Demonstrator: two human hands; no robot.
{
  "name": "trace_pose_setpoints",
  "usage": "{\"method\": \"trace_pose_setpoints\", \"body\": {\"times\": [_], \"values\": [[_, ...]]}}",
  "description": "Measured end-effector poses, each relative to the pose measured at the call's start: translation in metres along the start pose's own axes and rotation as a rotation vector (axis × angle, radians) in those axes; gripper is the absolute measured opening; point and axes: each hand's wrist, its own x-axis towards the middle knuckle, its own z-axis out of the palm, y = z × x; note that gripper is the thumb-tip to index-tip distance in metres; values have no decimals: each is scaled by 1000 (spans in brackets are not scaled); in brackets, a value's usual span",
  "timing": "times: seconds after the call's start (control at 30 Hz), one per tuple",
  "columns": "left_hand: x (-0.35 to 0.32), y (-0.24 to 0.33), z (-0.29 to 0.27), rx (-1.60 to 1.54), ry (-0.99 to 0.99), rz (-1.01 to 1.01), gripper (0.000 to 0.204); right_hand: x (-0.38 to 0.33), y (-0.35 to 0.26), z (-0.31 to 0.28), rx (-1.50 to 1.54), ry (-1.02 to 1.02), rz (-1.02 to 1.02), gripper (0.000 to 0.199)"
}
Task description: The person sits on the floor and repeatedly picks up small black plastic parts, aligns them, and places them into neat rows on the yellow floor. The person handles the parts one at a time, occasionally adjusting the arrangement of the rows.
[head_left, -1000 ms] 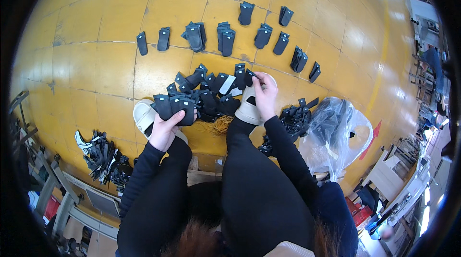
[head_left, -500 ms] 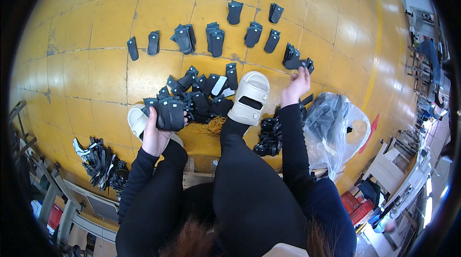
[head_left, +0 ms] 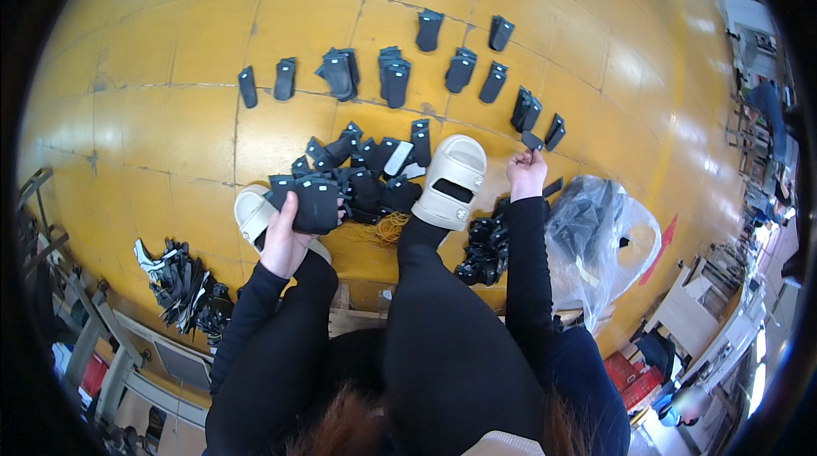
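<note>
A fanned bunch of black flat pads (head_left: 317,206), each with a small pale label, is gripped in my left hand (head_left: 288,239) above my left shoe. My right hand (head_left: 527,175) is stretched forward on the right, its fingers pinched on a single black pad (head_left: 532,141). Just beyond it, a labelled pad stack (head_left: 526,108) and a narrower pad stack (head_left: 555,131) lie on the floor. Between my feet spreads a loose heap of black pads (head_left: 364,188), with a white strip (head_left: 398,158) on top.
Several pad stacks, such as this one (head_left: 339,74), form a row on the yellow tiled floor (head_left: 170,132). Yellow cord (head_left: 387,228) lies by my beige right clog (head_left: 451,183). A clear plastic bag (head_left: 604,239) stands right; a dark strip pile (head_left: 179,286) lies left.
My right hand has drawn back slightly toward me with the pad at its fingertips. My left hand keeps its bunch in nearly the same place. The view has shifted a little.
</note>
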Motion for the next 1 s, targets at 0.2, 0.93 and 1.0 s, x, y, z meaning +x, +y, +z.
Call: {"method": "trace_pose_setpoints", "body": {"times": [0.2, 0.93, 1.0], "values": [[-1, 2, 3, -22, -9, 14, 51, -41, 42, 50, -96, -218, 113, 11], [-3, 4, -3, -79, -65, 2, 29, -125, 151, 150, -1409, -1180, -792, 16], [-3, 4, -3, -66, -78, 13, 29, -113, 152, 176, -1408, -1186, -910, 18]]}}
